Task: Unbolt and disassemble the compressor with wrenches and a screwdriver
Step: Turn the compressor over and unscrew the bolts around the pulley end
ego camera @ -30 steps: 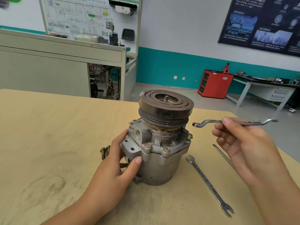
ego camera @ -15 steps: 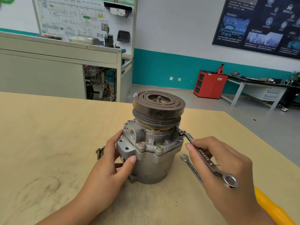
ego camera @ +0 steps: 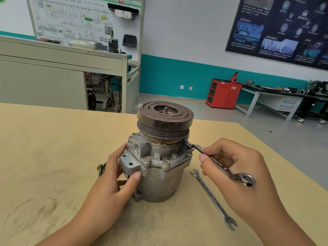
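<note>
Steadying the compressor (ego camera: 159, 166), upright on the worktop (ego camera: 53, 157) with its pulley end up, by curling the left hand (ego camera: 110, 190) round its near-left flank, thumb pressing the housing below the flange. Pinching the ring wrench (ego camera: 220, 164) in the right hand (ego camera: 248, 174), fingers (ego camera: 218, 148) wrapping the shank near its middle. Setting the far ring over a flange bolt (ego camera: 190, 146) on the compressor's right side, just beneath the pulley rim; how fully seated, impossible to tell. Running the wrench's long axis from that bolt back and rightward toward the wrist, so probably calling for a level swing, with the pulley overhang limiting room above. Leaving an open-ended spanner (ego camera: 211, 196) lying on the worktop just beside the compressor.
</note>
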The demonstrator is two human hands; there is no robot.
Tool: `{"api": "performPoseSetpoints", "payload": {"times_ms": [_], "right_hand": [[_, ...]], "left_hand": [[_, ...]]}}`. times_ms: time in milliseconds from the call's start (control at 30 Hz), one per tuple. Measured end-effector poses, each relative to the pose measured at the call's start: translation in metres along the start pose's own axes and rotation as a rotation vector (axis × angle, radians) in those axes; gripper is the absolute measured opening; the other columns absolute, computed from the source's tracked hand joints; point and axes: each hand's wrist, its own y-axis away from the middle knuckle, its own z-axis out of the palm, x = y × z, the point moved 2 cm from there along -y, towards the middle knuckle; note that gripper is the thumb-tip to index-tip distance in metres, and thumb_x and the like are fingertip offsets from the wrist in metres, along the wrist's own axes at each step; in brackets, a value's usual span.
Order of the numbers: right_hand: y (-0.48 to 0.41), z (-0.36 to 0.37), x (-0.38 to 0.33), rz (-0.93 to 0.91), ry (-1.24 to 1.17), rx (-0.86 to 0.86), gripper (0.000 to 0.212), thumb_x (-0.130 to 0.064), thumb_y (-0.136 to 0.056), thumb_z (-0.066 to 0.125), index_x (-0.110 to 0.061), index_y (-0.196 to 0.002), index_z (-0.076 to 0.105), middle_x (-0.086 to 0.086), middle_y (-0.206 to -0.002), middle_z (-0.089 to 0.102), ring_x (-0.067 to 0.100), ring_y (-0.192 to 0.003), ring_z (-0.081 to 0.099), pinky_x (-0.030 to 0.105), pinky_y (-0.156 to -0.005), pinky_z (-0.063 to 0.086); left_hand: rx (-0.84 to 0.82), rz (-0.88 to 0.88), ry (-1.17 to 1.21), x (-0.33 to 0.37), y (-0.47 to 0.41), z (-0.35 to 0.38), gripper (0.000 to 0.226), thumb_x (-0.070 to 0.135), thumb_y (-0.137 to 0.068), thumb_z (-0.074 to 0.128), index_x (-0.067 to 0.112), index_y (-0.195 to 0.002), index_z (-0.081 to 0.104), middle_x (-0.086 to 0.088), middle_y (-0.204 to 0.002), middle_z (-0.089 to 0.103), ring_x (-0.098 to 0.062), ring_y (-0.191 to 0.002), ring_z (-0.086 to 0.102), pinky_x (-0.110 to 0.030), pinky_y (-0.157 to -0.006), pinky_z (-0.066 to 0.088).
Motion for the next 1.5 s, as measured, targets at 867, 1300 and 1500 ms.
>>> {"api": "performPoseSetpoints", "payload": {"times_ms": [867, 1300, 1500], "right_hand": [[-0.058, 0.016, 0.078, 0.660, -1.008, -0.149, 0.006, -0.009, -0.074, 0.055, -0.011, -0.072, 0.049, 0.000, -0.051, 0.039, 0.010, -0.047, 0.037, 0.019, -0.044, 0.032], [-0.088, 0.043, 0.075, 0.676, -0.893, -0.016, 0.029, -0.025, -0.098, 0.049, -0.013, -0.071, 0.050, -0.006, -0.043, 0.042, 0.004, -0.033, 0.034, 0.015, -0.033, 0.026], [-0.068, 0.010, 0.059, 0.647, -0.959, 0.124, 0.019, -0.027, -0.076, 0.066, -0.015, -0.072, 0.053, -0.002, -0.052, 0.056, 0.006, -0.041, 0.051, 0.014, -0.035, 0.037]], "left_hand": [[-0.003, 0.003, 0.019, -0.004, 0.000, 0.000, 0.077, 0.062, -0.065, 0.051, 0.052, -0.136, 0.023, 0.040, -0.115, 0.055, 0.009, -0.106, 0.058, -0.002, -0.072, 0.043], [-0.009, 0.002, 0.010, -0.004, -0.001, 0.000, 0.076, 0.064, -0.066, 0.049, 0.056, -0.136, 0.020, 0.039, -0.118, 0.054, 0.007, -0.105, 0.059, -0.004, -0.074, 0.045], [-0.005, 0.001, 0.007, -0.003, -0.001, 0.001, 0.076, 0.064, -0.065, 0.049, 0.055, -0.135, 0.021, 0.039, -0.115, 0.055, 0.007, -0.103, 0.060, -0.003, -0.074, 0.044]]}}
